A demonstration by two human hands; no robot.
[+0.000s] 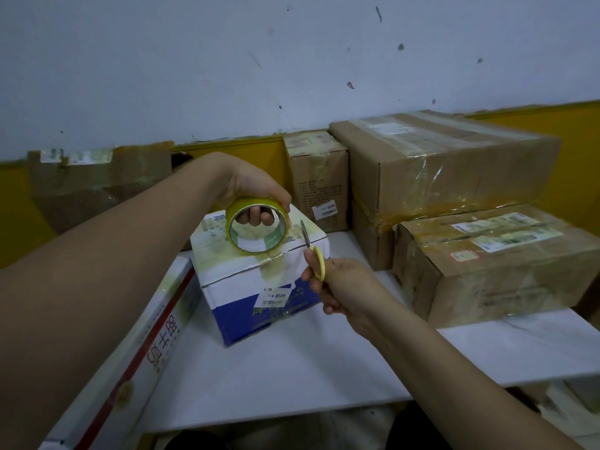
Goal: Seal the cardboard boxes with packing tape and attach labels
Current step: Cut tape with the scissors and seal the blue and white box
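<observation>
A white and blue cardboard box (246, 280) stands on the white table (324, 358), with yellowish tape across its top and a small label (275, 297) on its front face. My left hand (256, 186) grips a roll of yellow-green packing tape (256, 226) just above the box top, fingers through the core. A strip of tape runs from the roll down onto the box edge. My right hand (341, 287) holds yellow-handled scissors (313, 251), blades pointing up beside the roll.
Several taped brown boxes (454, 164) with labels are stacked at the right and back. A long white box with red print (136, 345) lies at the left. A worn brown box (97, 186) leans on the wall at the back left.
</observation>
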